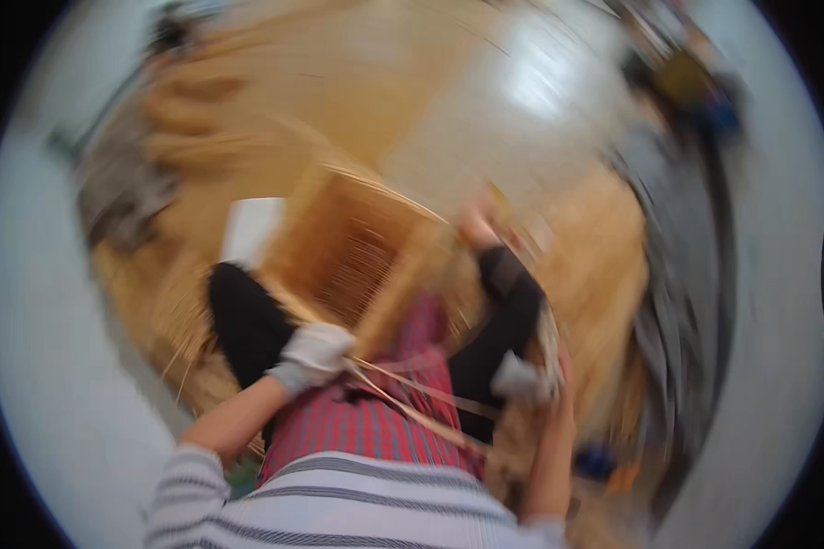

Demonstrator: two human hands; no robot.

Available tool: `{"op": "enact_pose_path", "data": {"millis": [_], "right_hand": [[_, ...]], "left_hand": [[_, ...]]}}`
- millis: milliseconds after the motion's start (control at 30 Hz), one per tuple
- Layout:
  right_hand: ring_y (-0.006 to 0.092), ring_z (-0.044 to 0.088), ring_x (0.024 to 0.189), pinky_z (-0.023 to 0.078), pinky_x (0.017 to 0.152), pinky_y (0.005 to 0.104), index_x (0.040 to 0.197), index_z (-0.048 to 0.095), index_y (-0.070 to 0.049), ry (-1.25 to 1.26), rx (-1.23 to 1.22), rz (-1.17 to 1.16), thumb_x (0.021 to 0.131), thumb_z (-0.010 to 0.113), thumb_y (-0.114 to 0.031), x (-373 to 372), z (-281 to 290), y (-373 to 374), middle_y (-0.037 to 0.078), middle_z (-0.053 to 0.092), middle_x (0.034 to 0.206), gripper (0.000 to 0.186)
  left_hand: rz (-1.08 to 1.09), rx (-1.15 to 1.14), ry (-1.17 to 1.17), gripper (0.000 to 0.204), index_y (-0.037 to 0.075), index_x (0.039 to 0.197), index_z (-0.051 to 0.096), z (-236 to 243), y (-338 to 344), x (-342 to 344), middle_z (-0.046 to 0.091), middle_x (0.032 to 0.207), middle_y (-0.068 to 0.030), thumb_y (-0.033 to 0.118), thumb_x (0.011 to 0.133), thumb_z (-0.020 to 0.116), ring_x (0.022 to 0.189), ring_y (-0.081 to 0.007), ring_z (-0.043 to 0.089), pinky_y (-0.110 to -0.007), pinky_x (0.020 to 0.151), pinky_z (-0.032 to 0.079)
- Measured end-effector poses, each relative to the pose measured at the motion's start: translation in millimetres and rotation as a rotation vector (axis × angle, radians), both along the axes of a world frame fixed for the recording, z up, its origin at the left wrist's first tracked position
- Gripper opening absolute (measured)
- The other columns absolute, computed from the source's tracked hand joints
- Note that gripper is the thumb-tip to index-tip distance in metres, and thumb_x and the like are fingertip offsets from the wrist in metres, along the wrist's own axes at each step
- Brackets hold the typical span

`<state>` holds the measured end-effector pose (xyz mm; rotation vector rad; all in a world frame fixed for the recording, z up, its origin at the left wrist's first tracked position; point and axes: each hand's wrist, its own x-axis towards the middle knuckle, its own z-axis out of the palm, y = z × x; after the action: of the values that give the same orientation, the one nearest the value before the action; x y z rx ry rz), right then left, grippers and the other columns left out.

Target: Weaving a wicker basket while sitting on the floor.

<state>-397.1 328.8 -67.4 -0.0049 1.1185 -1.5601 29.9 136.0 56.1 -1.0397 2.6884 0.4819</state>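
Observation:
An open, square woven basket with tan sides and a darker interior rests tilted between my legs. My left hand, in a pale glove, is closed at the basket's near edge on pale thin strips, which run down across my red striped cloth. My right hand, also pale-gloved, is to the right by my knee, beside more long strips; motion blur hides its fingers and whatever they hold.
A white flat piece lies left of the basket. Grey cloth and tan piles are at upper left, dark grey sheeting along the right. Blurred items stand at upper right. Loose straw surrounds me on the floor.

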Motion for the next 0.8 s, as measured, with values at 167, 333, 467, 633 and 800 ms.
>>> {"op": "enact_pose_path", "data": {"millis": [167,333,467,633,800], "right_hand": [[0.0143,0.063,0.097,0.052,0.072,0.0289,0.121,0.062,-0.001,0.354,0.265,-0.259,0.101,0.055,-0.031,-52.2,-5.0,14.8,0.007,0.065,0.107,0.037],[0.0164,0.064,0.097,0.054,0.076,0.0303,0.128,0.054,0.0,0.332,0.362,-0.739,0.103,0.052,-0.03,-83.5,20.0,72.8,0.008,0.064,0.11,0.039],[0.0196,0.065,0.098,0.055,0.081,0.0307,0.132,0.05,-0.001,0.501,0.376,-0.596,0.102,0.052,-0.033,-104.6,-21.6,66.0,0.009,0.064,0.112,0.043],[0.0261,0.066,0.096,0.051,0.088,0.0385,0.127,0.055,-0.004,1.901,1.116,-0.26,0.095,0.06,-0.027,-93.9,-43.3,13.8,0.014,0.065,0.115,0.04],[0.0326,0.066,0.092,0.053,0.076,0.0407,0.103,0.067,-0.006,1.38,0.413,0.329,0.087,0.065,-0.029,-76.7,-72.0,-57.5,0.016,0.068,0.1,0.028]], "left_hand": [[0.058,0.053,0.074,0.037,0.008,0.084,0.06,-9.1,15.5,21.4,0.059,0.081,-0.0101,0.034,0.07,0.082,0.081,-0.0333,0.057,-0.043,0.076,0.043],[0.05,0.175,-0.029,0.038,0.006,0.083,0.06,-2.3,8.0,-5.7,0.059,0.08,-0.0104,0.03,0.065,0.085,0.08,-0.033,0.058,-0.043,0.075,0.045],[0.104,0.285,0.024,0.041,0.004,0.087,0.062,-6.2,3.1,-4.5,0.06,0.083,-0.0118,0.025,0.062,0.087,0.08,-0.0328,0.06,-0.042,0.073,0.047],[0.124,0.353,0.052,0.048,0.001,0.094,0.062,-3.7,-3.9,-11.2,0.062,0.088,-0.0132,0.02,0.058,0.088,0.081,-0.0327,0.062,-0.04,0.073,0.05],[0.379,0.576,0.126,0.052,0.001,0.097,0.062,-1.7,-4.2,-6.7,0.063,0.091,-0.0138,0.021,0.058,0.09,0.084,-0.0333,0.064,-0.04,0.074,0.051]]}}
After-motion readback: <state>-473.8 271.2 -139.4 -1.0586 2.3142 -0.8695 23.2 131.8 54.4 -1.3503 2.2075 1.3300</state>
